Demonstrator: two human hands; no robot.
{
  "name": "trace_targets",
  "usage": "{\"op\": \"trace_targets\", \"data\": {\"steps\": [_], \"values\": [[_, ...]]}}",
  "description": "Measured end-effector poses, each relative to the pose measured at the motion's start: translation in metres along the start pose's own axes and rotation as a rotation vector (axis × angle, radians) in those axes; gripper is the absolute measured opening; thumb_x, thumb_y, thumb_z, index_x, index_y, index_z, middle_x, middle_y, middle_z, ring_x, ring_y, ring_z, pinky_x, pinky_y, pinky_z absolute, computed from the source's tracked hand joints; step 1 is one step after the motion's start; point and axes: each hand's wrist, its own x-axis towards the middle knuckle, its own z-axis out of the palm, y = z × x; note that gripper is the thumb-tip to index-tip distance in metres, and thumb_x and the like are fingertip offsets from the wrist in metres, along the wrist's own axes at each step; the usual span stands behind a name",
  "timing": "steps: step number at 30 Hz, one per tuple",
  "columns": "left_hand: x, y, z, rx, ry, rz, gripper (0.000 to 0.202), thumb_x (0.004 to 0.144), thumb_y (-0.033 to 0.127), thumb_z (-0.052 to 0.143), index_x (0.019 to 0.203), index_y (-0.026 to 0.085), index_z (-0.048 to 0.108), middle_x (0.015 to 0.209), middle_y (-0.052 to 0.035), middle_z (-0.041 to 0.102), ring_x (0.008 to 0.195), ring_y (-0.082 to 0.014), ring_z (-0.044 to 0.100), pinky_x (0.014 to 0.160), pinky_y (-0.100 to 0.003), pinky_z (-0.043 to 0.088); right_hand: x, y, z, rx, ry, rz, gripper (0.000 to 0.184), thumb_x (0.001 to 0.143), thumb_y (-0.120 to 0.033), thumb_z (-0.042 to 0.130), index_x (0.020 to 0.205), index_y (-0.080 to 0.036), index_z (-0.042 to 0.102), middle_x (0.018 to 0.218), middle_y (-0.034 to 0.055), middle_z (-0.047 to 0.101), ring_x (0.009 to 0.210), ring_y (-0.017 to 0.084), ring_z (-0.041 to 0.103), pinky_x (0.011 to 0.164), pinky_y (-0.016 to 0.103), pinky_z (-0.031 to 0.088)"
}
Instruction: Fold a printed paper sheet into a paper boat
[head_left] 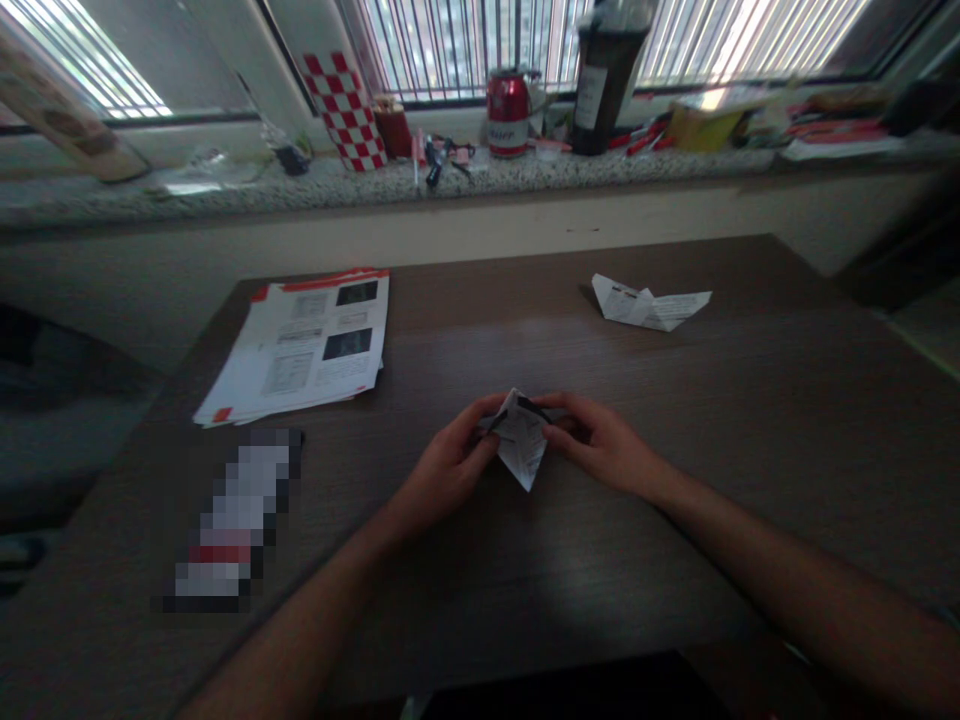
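Between my two hands is a small folded paper, printed and diamond-shaped, with one point toward me and a dark band near its top. My left hand pinches its left corner, thumb in front and fingers behind. On the opposite side my right hand grips the right corner in the same way. The fingers behind the paper are partly hidden. Farther back on the right, a finished-looking paper boat of printed paper sits on the brown table.
A stack of printed sheets lies at the table's left, with a pixelated phone-shaped object nearer me. Along the granite windowsill stand a red can, a dark cup, a red-and-white checkered box and assorted clutter.
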Motion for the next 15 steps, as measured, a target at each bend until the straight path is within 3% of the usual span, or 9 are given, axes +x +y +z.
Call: {"op": "trace_targets", "data": {"steps": [7, 15], "values": [[-0.0006, 0.0017, -0.0003, -0.037, -0.008, -0.014, 0.045, 0.102, 0.015, 0.051, 0.145, 0.026, 0.054, 0.136, -0.0096, 0.068, 0.117, -0.0246, 0.070, 0.101, -0.044, 0.058, 0.0003, 0.0028, -0.0003, 0.066, -0.015, 0.019, 0.037, 0.100, -0.033, 0.063, 0.137, -0.027, 0.062, 0.121, 0.0064, 0.074, 0.095, 0.020, 0.075, 0.085, 0.038, 0.062], [-0.0025, -0.0023, -0.0063, -0.031, -0.046, -0.027, 0.041, 0.104, 0.016, 0.047, 0.140, 0.031, 0.060, 0.136, -0.0038, 0.068, 0.127, -0.0226, 0.062, 0.114, -0.042, 0.047, 0.0003, 0.0027, -0.0031, 0.014, -0.022, -0.013, 0.034, 0.101, -0.026, 0.060, 0.135, -0.028, 0.064, 0.122, 0.0053, 0.073, 0.102, 0.021, 0.073, 0.089, 0.038, 0.059]]}}
